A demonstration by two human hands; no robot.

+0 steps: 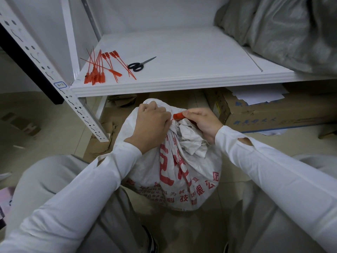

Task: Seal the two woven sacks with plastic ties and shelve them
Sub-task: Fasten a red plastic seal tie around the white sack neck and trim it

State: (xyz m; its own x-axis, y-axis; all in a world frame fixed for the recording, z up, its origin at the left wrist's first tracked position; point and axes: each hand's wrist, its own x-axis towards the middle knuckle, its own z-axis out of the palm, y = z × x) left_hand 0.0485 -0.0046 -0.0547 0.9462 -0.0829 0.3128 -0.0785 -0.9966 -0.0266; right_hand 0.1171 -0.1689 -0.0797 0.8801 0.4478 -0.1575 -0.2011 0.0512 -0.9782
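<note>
Right fingers (pixel 193 113) are pinched on the red head of a tie (pixel 178 116), right at the bunched neck of the sack (pixel 182 172). Left hand (pixel 153 123) is a closed fist round that same neck, squeezing the gathered cloth tight, and a thin bit of red strap shows at its knuckles. Right hand (pixel 199 123) sits just beside it, the two nearly touching.

So this is the sealing step on the white sack with red print, which stands on the floor between the knees, below the shelf (pixel 182 52). Whether the strap is through the head yet, I cannot tell. Next move, I'd say: feed it and pull it snug while the fist stops the neck from spreading.

Up on the shelf lie spare ties (pixel 98 68) and scissors (pixel 140 65), and a grey bag (pixel 282 28) fills its right end.
</note>
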